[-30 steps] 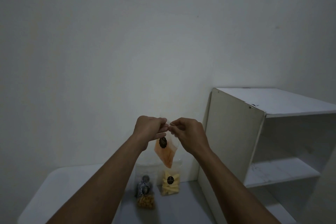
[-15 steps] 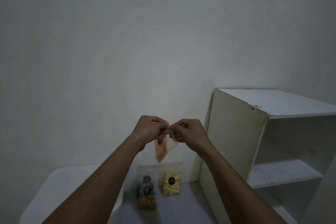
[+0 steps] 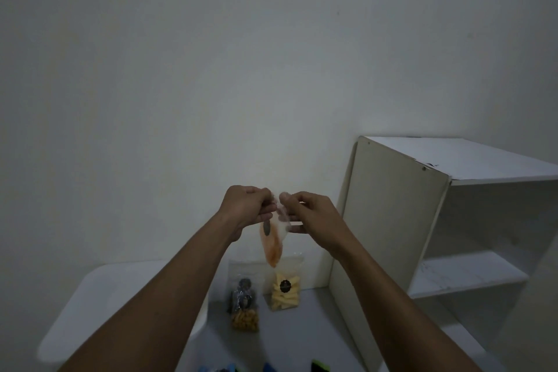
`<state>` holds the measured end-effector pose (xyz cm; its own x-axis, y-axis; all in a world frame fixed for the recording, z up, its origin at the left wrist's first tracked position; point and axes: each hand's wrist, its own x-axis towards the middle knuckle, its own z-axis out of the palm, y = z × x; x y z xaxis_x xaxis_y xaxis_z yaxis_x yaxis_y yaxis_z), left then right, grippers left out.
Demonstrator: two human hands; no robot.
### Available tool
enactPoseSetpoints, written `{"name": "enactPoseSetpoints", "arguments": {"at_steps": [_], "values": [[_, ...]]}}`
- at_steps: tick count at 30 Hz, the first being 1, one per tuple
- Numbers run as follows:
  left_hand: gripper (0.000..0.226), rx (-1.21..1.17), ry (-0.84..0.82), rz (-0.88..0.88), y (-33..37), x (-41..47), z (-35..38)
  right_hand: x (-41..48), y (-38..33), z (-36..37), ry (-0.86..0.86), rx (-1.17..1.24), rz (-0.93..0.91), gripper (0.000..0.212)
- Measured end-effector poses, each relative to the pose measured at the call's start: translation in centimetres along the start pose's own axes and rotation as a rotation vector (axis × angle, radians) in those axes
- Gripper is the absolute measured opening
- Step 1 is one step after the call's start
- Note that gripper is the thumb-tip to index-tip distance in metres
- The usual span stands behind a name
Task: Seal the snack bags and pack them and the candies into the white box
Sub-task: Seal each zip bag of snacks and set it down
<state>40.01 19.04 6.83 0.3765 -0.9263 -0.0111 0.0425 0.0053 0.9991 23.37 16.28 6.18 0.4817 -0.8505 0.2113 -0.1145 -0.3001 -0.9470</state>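
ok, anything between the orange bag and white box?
Nothing visible. Left hand and right hand pinch the orange bag mid-air; the white box sits lower left, partly behind the left forearm. The dark snack bag and yellow snack bag stand right of it, off the path.

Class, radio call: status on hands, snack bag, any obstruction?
Left hand and right hand pinch orange snack bag top, midair. Yellow bag and dark bag stand below. Nothing blocking.
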Motion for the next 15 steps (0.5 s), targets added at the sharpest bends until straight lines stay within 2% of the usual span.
{"name": "enactPoseSetpoints", "arguments": {"at_steps": [4,7,10,13,15], "values": [[0.016,0.058,-0.001,-0.013,-1.6,0.4,0.3,-0.1,3.2,0.2,0.096,-0.268,-0.010,0.015],[0.026,0.282,0.029,0.025,-4.7,0.7,0.3,-0.2,4.8,-0.3,0.208,-0.213,0.031,0.020],[0.039,0.322,-0.091,-0.138,-8.6,1.0,0.0,-0.3,6.7,-1.1,0.212,-0.130,0.079,0.023],[0.020,0.252,-0.229,-0.270,-11.9,0.9,0.9,0.0,9.2,-1.8,0.209,-0.055,0.136,0.021],[0.016,0.199,-0.197,-0.272,-13.7,1.1,2.0,0.4,11.2,-2.2,0.233,0.012,0.175,0.017]]}}
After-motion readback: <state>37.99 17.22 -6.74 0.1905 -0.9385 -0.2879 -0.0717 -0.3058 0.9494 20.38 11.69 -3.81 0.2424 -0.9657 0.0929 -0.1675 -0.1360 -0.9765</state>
